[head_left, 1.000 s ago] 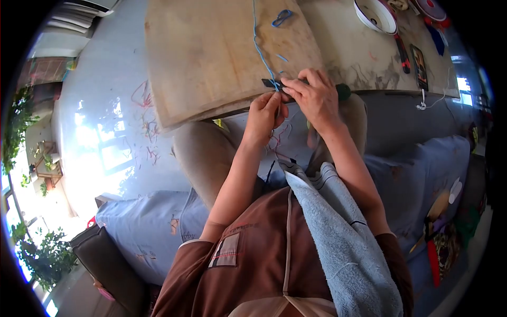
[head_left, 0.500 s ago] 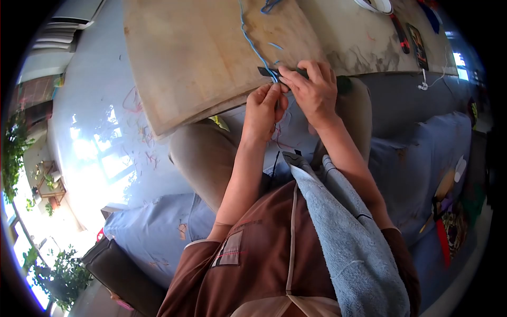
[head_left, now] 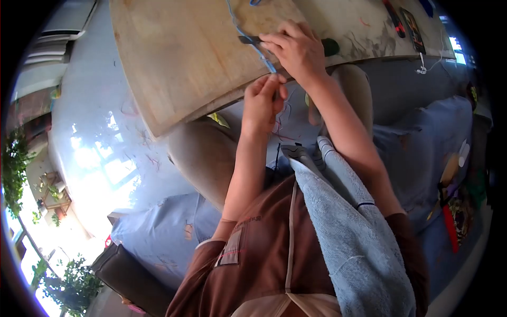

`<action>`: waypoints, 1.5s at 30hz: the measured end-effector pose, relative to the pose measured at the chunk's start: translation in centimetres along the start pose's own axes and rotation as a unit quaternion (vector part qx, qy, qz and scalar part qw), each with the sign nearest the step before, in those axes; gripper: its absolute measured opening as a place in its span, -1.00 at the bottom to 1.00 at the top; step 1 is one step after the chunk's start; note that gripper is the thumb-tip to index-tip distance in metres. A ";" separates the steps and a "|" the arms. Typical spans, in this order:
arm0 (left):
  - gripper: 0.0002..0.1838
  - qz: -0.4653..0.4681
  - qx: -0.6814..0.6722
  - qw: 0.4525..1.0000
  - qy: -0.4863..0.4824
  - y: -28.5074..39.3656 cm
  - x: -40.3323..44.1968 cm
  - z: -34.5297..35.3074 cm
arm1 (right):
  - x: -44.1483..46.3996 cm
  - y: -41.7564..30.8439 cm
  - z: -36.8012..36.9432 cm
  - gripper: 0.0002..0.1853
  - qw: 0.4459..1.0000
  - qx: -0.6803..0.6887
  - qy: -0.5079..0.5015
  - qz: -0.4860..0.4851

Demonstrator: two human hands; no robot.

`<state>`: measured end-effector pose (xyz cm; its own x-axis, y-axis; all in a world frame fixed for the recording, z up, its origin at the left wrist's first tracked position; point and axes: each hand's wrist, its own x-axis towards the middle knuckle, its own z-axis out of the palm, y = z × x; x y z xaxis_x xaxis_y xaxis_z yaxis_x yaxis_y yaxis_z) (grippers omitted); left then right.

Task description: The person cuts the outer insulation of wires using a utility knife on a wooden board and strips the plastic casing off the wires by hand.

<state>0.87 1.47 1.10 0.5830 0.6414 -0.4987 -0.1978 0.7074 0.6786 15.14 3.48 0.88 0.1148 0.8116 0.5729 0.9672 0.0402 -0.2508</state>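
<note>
Blue cord (head_left: 267, 63) slants down over the wooden board (head_left: 174, 58), its upper end cut off by the top edge of the view, its lower end running into the left hand. A dark flat strip (head_left: 246, 39) crosses the cord; whether the two touch is hard to tell. Farther along, a blue loop (head_left: 255, 2) is mostly out of frame. The left hand (head_left: 264, 100), at the board's near edge, pinches the cord between thumb and forefinger, hiding whatever lies beneath. The right hand (head_left: 300, 55) has its thumb and fingers pressed together on the strip, covering much of it. Beside that hand, a dark green piece (head_left: 330, 47) shows only partly. Toward the right are a red-and-black tool (head_left: 394, 19), cropped at the top, a phone (head_left: 412, 30) with an unreadable screen, and a white cable (head_left: 421, 70).
</note>
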 end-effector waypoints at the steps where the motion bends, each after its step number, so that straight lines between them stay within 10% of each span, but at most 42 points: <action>1: -0.78 0.008 -0.007 1.000 0.004 0.0 0.1 -0.2 | 0.7 0.6 0.0 -0.84 1.000 0.009 -0.026 -0.009; 45: -0.78 0.030 -0.036 0.999 0.027 -0.5 0.0 0.0 | -2.6 -0.4 -4.5 -0.82 0.994 0.054 -0.092 -0.005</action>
<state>0.98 1.16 0.76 0.5263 0.6962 -0.4881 -0.2877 0.6860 0.6683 15.46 -1.30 2.96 0.0523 0.9037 0.4249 0.9366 0.1032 -0.3348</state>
